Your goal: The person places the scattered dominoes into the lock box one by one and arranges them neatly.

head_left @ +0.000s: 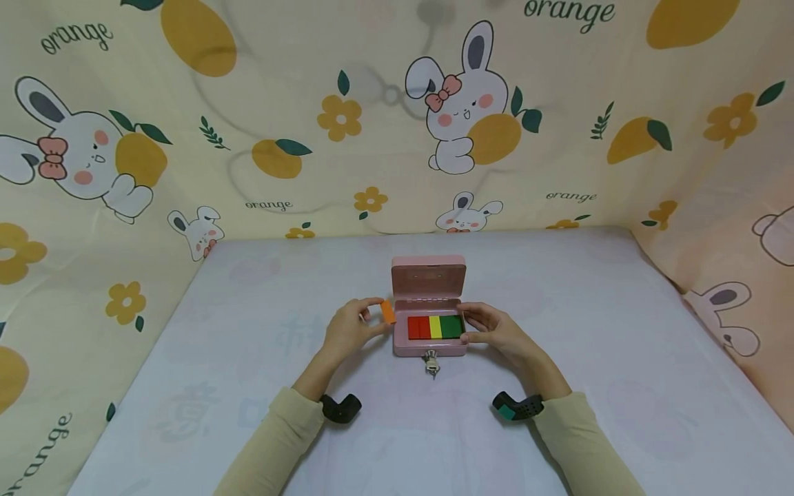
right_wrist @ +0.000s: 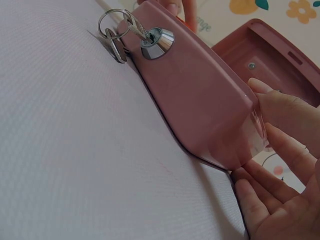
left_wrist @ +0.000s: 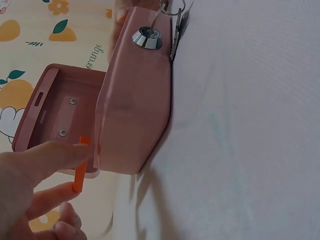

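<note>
My left hand (head_left: 347,327) pinches a flat orange block (head_left: 387,312) between thumb and fingertip, just left of a pink metal cash box (head_left: 399,344). In the left wrist view the orange block (left_wrist: 82,162) appears edge-on beside the box wall. The box's lid (head_left: 428,281) stands open at the back. Inside lies a row of flat blocks: red (head_left: 418,328), yellow (head_left: 435,327) and green (head_left: 451,326). My right hand (head_left: 499,332) holds the box's right side, thumb at the rim and fingers along the outer wall (right_wrist: 235,145).
A key on a ring (head_left: 431,364) hangs from the lock (right_wrist: 157,42) on the box's front. The box stands on a white-covered table (head_left: 248,427). Behind it hangs a cream cloth (head_left: 372,158) printed with rabbits and oranges. Each wrist bears a dark strapped device (head_left: 341,409).
</note>
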`<state>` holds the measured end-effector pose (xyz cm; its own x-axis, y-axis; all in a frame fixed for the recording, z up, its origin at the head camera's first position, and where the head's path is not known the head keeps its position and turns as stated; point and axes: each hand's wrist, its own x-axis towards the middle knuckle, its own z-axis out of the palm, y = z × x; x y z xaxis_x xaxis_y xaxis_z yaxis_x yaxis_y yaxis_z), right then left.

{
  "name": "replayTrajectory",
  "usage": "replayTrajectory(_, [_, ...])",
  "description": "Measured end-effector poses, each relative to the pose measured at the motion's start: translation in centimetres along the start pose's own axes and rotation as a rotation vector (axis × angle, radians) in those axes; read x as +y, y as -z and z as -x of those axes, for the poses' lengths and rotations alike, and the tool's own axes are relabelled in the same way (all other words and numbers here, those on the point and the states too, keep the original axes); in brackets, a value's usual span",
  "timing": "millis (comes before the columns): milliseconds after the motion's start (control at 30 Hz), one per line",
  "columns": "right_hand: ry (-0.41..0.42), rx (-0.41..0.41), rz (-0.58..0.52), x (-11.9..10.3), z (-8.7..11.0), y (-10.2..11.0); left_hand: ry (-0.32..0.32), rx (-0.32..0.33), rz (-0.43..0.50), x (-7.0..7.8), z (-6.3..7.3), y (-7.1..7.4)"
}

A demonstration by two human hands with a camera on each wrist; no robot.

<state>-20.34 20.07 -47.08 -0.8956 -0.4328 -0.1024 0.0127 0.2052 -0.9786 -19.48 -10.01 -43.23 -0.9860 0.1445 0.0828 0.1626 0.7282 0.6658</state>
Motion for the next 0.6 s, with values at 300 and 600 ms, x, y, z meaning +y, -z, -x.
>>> replayTrajectory(300, [-0.011, -0.002, -0.003, -0.14, 0.07, 0.02, -0.031, -0.011, -0.024, 0.18, 0.16, -0.01])
replayTrajectory(600, [0.003, -0.006, -0.012, -0.28, 0.15, 0.03, -0.056, -0.045, -0.027, 0.41, -0.13, -0.20])
